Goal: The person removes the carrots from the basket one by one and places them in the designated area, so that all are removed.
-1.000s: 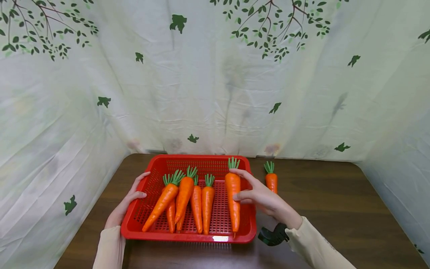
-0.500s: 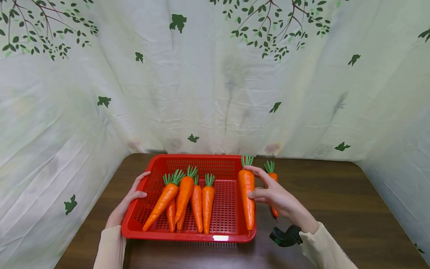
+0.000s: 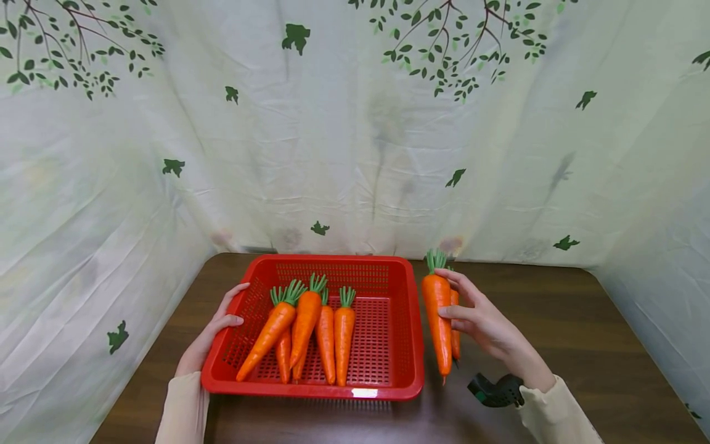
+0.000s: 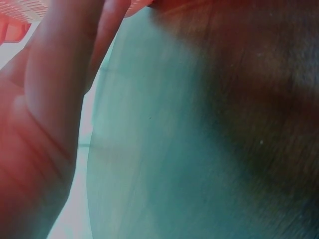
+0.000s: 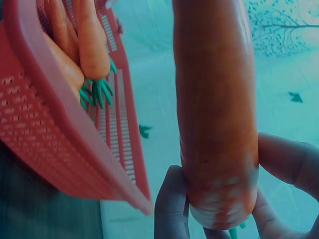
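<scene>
A red plastic basket [image 3: 407, 345] sits on the dark wooden table and holds several orange carrots [image 3: 306, 324] with green tops. My right hand [image 3: 479, 320] grips a large carrot [image 3: 437, 311] just right of the basket, above the table; the right wrist view shows the fingers [image 5: 172, 209] curled round this carrot [image 5: 214, 109]. A smaller carrot [image 3: 455, 336] lies on the table behind it, mostly hidden. My left hand [image 3: 213, 327] holds the basket's left rim, thumb on the edge. In the left wrist view only the fingers [image 4: 55, 99] and a bit of red basket [image 4: 15, 20] show.
White cloth printed with green leaves [image 3: 355, 135] closes in the table on the back and both sides. A dark green band [image 3: 493, 390] sits on my right wrist. Bare brown tabletop [image 3: 582, 345] stretches to the right of the basket.
My right hand has carried the large carrot out of the basket's right side and over the rim to the right. The left hand and the basket have stayed put.
</scene>
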`<state>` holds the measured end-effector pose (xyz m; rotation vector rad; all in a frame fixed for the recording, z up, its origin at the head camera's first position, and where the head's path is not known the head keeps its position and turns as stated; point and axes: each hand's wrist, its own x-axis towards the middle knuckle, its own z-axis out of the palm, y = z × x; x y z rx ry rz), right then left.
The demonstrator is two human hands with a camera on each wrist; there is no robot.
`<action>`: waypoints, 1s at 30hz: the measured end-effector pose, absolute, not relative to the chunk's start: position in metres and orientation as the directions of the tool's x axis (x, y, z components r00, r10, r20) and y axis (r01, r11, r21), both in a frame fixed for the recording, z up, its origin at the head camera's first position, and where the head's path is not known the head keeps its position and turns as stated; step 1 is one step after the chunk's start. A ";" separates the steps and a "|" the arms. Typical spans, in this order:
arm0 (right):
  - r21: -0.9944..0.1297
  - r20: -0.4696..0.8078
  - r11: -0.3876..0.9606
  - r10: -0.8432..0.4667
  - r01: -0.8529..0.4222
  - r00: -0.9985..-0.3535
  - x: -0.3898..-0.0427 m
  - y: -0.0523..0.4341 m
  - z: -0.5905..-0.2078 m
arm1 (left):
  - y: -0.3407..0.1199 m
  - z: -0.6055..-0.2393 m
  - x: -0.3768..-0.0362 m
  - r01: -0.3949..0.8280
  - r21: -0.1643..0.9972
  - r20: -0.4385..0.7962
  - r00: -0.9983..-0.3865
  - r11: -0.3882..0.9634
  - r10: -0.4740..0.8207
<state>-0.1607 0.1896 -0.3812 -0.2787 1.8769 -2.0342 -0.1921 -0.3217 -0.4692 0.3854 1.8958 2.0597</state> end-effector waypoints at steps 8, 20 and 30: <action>-0.993 -0.064 -0.065 -0.369 0.094 -0.927 -0.158 0.205 -0.385 | -0.323 -0.476 -0.200 0.105 0.990 0.136 -0.898 -0.096 0.419; -0.996 -0.046 -0.056 -0.332 0.068 -0.942 -0.158 0.223 -0.392 | -0.323 -0.479 -0.206 0.232 0.968 0.252 -0.871 -0.099 0.421; -0.993 -0.022 -0.106 -0.319 0.058 -0.948 -0.159 0.236 -0.401 | -0.323 -0.479 -0.206 0.241 0.964 0.266 -0.865 -0.111 0.426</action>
